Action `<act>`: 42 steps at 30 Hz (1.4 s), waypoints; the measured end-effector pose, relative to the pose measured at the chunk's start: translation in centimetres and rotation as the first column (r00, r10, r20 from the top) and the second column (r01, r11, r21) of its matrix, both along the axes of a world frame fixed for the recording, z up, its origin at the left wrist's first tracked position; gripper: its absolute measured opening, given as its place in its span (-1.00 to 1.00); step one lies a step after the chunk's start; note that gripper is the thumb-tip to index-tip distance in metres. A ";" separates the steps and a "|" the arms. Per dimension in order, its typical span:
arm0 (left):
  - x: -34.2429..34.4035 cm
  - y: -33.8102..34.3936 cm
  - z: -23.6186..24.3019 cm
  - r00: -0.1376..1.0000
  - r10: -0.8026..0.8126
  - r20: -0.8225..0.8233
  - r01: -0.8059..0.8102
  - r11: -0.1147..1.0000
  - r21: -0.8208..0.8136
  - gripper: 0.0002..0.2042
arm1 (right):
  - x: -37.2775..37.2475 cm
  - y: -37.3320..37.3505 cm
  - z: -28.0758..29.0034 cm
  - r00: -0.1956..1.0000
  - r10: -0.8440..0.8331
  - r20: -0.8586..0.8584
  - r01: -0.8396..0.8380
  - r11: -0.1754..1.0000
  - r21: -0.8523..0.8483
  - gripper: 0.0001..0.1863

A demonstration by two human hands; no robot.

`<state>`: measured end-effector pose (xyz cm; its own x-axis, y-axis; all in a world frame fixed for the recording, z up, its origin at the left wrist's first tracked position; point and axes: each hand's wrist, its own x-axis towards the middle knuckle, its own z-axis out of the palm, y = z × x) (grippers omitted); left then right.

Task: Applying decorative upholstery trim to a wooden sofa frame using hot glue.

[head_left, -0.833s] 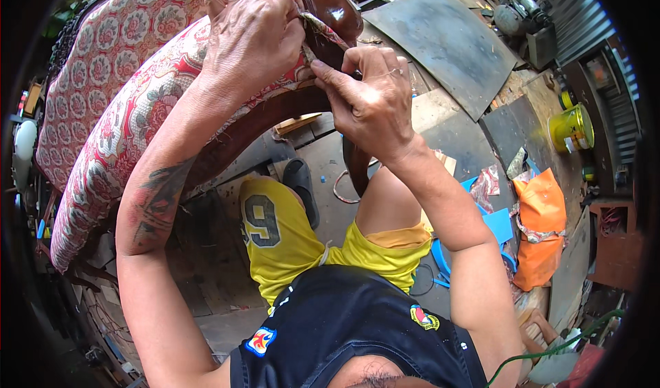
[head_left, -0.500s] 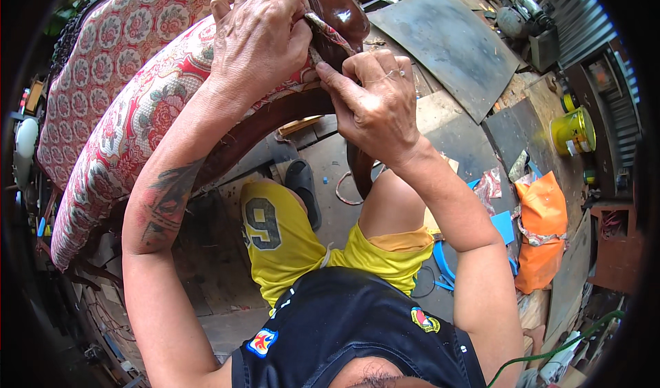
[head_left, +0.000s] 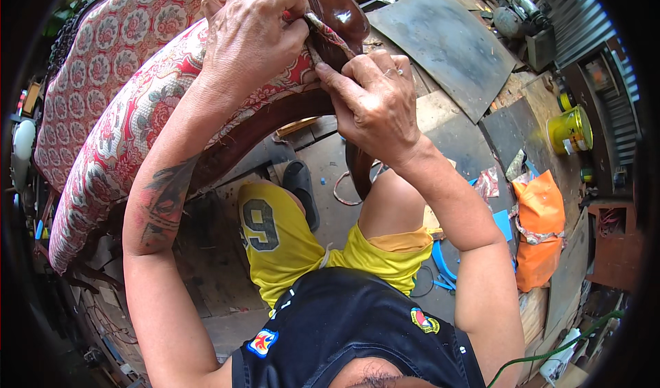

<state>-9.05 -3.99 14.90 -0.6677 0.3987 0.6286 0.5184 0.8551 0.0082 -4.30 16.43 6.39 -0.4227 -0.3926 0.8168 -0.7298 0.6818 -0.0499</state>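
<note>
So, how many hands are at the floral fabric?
2: the left hand, at the floral fabric by the dark wooden post; the right hand, lower and farther right. No others show.

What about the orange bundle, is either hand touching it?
No, left hand and right hand are at the patterned upholstery, away from the orange bundle.

Two hands (head_left: 256,34) (head_left: 378,102) — one orange bundle (head_left: 539,206), one dark slipper (head_left: 298,184), two shirt badges (head_left: 262,342) (head_left: 425,319)

L hand (head_left: 256,40) curled, R hand (head_left: 378,106) pinching nr it, arms (head_left: 454,195) fwd
</note>
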 end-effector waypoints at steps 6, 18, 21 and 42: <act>0.1 0.1 0.0 0.998 0.069 -0.004 -0.069 0.996 -0.055 -0.81 | 0.0 -0.2 0.0 1.000 0.006 -0.007 -0.006 1.000 0.000 -0.65; 0.0 0.4 0.7 0.992 0.089 0.094 -0.087 0.996 -0.028 -0.74 | 1.0 -1.0 0.7 0.995 -0.080 0.056 0.081 0.996 -0.022 -0.60; -0.3 0.2 0.6 0.994 0.066 0.091 -0.064 0.998 -0.028 -0.74 | 1.2 -1.1 0.9 0.992 -0.095 0.078 0.091 0.995 0.045 -0.54; -0.9 -0.2 0.1 0.971 0.037 0.237 -0.074 0.986 0.150 -0.73 | 1.3 -1.9 -1.2 0.995 -0.075 0.066 0.088 0.970 -0.227 -0.65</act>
